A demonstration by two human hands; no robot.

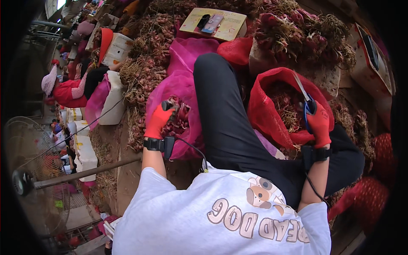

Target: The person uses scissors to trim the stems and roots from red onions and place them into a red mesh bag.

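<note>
My left hand [159, 120], in a red glove, is closed around a small dark shallot over the open pink mesh bag [180, 87] that holds several trimmed shallots [180, 119]. In its red glove, my right hand [318, 123] grips blue-handled scissors [304, 94] with the blades pointing up. It hovers at the rim of a red mesh bag [265, 112] full of dry roots and stalks. My black-trousered leg [221, 110] lies between the two bags.
Heaps of shallots with dried tops [146, 63] lie to the left and at the back [306, 32]. A cardboard box with a phone on it [216, 23] sits at the top. Another person in red [68, 91] sits far left among white boxes. A fan [29, 170] stands lower left.
</note>
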